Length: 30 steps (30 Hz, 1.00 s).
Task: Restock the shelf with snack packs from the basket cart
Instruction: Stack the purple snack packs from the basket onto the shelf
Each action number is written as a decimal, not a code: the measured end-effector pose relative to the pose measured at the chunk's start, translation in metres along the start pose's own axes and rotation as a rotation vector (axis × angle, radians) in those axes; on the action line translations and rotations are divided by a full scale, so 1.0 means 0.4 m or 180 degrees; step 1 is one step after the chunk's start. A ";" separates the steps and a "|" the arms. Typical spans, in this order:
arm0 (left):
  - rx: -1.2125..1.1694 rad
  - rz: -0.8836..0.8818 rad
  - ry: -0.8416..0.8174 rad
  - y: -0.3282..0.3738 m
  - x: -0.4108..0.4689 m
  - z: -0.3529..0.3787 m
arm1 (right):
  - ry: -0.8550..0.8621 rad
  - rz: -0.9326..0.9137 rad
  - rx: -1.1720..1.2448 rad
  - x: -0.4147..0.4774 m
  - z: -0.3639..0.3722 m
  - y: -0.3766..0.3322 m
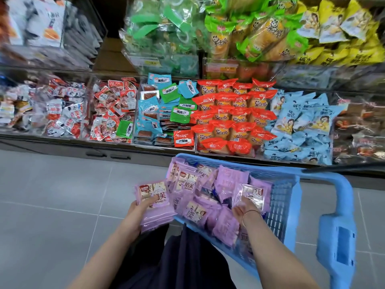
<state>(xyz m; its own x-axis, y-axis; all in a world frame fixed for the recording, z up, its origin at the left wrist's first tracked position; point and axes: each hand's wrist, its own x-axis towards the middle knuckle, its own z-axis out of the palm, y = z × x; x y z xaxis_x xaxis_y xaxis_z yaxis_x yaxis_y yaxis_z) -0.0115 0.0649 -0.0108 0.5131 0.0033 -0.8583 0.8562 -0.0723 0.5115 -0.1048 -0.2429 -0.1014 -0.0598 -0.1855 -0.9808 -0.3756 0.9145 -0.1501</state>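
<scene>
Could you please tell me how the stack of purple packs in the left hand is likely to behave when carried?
The stack of purple packs probably feels light: the left hand grips several at once. Their glossy film looks slippery, so loose ones may slide out of the uneven pile. The single pack held by the right hand stays flat, suggesting some stiffness.

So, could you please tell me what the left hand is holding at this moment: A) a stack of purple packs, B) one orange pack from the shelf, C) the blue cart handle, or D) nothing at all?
A: the left hand grips a stack of purple packs just left of the blue basket, while the right hand reaches into it.
</scene>
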 end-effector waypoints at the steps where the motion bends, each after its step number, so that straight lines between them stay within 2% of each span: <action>1: -0.0073 0.0014 0.0024 -0.001 0.005 -0.005 | 0.0005 0.0015 0.0023 0.000 0.001 -0.001; 8: -0.0224 0.0009 -0.0239 0.023 0.020 -0.017 | -0.0055 -0.0250 0.0186 -0.030 -0.009 0.016; 12: -0.0243 0.0045 -0.0423 0.059 0.029 -0.051 | 0.0080 -0.0578 -0.0096 -0.067 -0.008 0.042; 17: -0.0180 0.0114 -0.0641 0.141 0.046 -0.153 | -0.0027 -0.1042 -0.0637 -0.126 0.047 0.103; 22: -0.0191 0.0108 -0.0719 0.230 0.074 -0.338 | -0.0313 -0.1408 -0.0577 -0.234 0.223 0.232; 30: -0.0487 0.0173 -0.0738 0.350 0.127 -0.616 | -0.0996 -0.1546 -0.0512 -0.413 0.578 0.428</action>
<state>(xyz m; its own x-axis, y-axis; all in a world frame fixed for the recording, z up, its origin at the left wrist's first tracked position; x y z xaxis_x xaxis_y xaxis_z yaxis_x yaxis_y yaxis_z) 0.1495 0.3009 0.0271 0.5462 -0.2259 -0.8066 0.8360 0.0854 0.5421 0.0546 0.0275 0.0062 0.4197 -0.4319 -0.7983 -0.4286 0.6810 -0.5937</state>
